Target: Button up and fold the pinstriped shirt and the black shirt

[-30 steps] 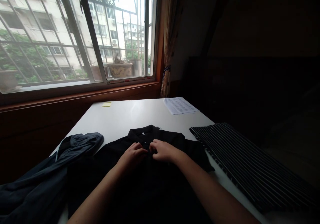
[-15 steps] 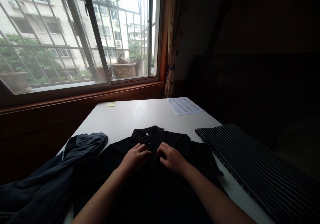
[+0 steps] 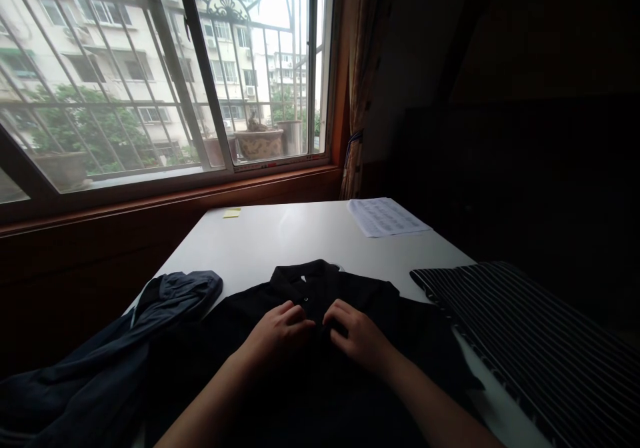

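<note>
Black shirt (image 3: pixel 320 381), head view: lies spread on the white table (image 3: pixel 270 241) at 6 o'clock, collar (image 3: pixel 327 276) pointing to 12; the cloth is judged light, soft and limp, not fragile, and liable to wrinkle under a one-point pull; best purchase appears to be the edges of the front opening below the collar, or both shoulders, at the garment's own 11 and 1 o'clock. Left hand (image 3: pixel 283 328) and right hand (image 3: pixel 359 333) are apart with a narrow gap between them, fingers bent over the shirt front; whether either pinches cloth cannot be told. Appearance: plain, very dark; collar folded; one small pale button (image 3: pixel 307 299) shows below it; lower body lost in shadow. Dark blue garment (image 3: pixel 190 288) lies beside the shirt at 8 o'clock; striped cloth (image 3: pixel 500 321) at 4.
</note>
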The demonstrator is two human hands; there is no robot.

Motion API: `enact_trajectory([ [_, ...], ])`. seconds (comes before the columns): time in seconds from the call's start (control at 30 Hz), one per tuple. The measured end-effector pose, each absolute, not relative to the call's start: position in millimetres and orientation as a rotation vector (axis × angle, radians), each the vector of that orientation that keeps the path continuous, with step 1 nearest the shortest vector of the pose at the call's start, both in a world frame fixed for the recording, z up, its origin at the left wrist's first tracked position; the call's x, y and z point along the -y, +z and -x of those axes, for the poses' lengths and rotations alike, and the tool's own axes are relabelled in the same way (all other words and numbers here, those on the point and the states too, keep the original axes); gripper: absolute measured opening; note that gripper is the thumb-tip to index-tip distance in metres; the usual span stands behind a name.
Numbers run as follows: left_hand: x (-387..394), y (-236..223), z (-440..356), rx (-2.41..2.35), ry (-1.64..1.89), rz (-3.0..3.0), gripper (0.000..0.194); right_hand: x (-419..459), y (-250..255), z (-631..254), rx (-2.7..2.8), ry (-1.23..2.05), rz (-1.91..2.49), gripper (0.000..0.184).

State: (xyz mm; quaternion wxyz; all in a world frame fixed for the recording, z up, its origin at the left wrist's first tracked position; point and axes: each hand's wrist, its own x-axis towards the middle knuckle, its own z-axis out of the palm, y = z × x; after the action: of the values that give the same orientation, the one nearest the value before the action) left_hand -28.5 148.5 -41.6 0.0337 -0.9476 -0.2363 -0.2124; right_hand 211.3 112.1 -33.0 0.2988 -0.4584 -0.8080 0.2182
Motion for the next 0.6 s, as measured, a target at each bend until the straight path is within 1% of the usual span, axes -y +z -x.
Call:
enact_trajectory([
  [0.23, -143, -34, 28, 0.708, -0.672, 3.010, 0.023, -113, -36, -213, 2.095, 0.622, 1.194, 0.025],
  [0.43, -147, -42, 30, 0.780, -0.791, 3.028, 0.020, -115, -40, -214, 2.086, 0.650, 1.196, 0.026],
  [0.6, -147, -43, 30, 0.848, -0.822, 3.062, 0.018, -114, -39, -213, 2.093, 0.646, 1.219, 0.025],
])
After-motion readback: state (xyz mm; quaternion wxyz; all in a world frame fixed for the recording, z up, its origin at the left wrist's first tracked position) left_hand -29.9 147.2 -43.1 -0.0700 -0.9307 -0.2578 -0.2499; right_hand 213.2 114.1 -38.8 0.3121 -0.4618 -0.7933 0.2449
